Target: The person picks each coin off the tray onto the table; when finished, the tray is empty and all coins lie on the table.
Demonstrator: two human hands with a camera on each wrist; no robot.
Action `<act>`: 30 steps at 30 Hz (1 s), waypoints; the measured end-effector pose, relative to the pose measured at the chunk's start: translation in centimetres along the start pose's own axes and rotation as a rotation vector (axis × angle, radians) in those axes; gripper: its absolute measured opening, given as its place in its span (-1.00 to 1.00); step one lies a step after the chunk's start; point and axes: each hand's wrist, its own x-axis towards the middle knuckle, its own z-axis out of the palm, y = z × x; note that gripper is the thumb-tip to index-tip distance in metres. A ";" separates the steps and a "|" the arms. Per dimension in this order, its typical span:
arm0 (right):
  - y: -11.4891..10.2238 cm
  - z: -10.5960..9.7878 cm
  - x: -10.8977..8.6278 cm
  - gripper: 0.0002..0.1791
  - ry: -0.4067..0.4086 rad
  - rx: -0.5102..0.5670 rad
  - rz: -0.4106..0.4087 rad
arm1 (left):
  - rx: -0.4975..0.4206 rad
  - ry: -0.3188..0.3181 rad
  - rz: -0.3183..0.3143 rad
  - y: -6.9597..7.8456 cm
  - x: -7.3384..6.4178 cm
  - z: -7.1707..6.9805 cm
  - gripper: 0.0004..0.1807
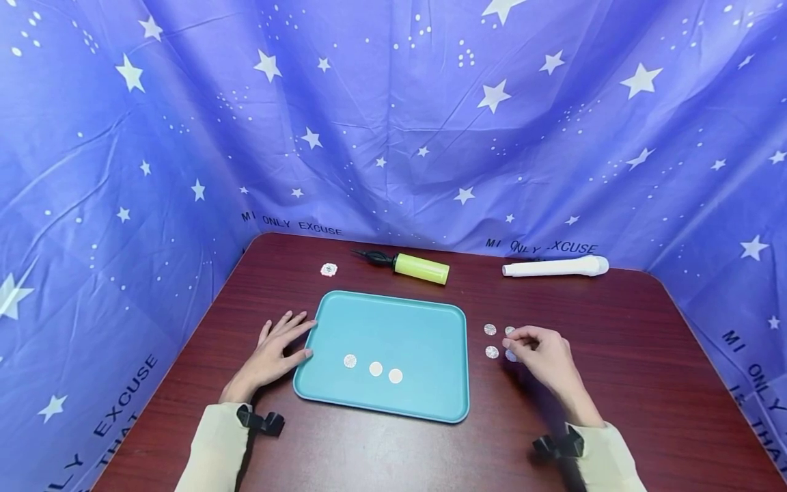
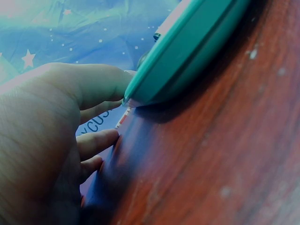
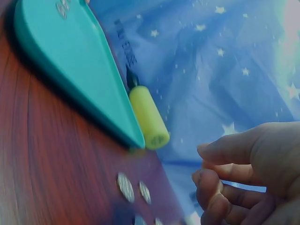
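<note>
A teal tray lies on the table with three small coin-like discs on it: one patterned silvery disc and two plainer pale discs. My left hand touches the tray's left rim with thumb and fingertip, its fingers spread and fairly straight. To the right of the tray, my right hand hovers over several patterned silvery discs, partly covering some. The right wrist view shows its fingers bent, with a gap between thumb and index finger and nothing held. Those silvery discs lie on the table below it.
Behind the tray lies a yellow-green hand pump with a black nozzle. A white microphone-shaped object is at the back right, and a small white patterned piece at the back left. Star-printed blue cloth surrounds the table.
</note>
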 end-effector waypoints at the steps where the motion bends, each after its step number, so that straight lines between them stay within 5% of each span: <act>1: -0.3 0.2 0.0 -0.95 -0.008 0.011 -0.006 | 0.003 0.001 0.001 0.0 0.0 0.0 -0.35; 8: -2.4 2.1 0.1 -0.96 -0.093 0.110 -0.054 | 0.016 0.018 0.014 0.1 0.0 0.0 -0.36; 30: -9.0 9.7 -1.3 -0.95 -0.314 0.162 -0.230 | 0.024 0.017 0.014 0.1 0.0 -0.1 -0.36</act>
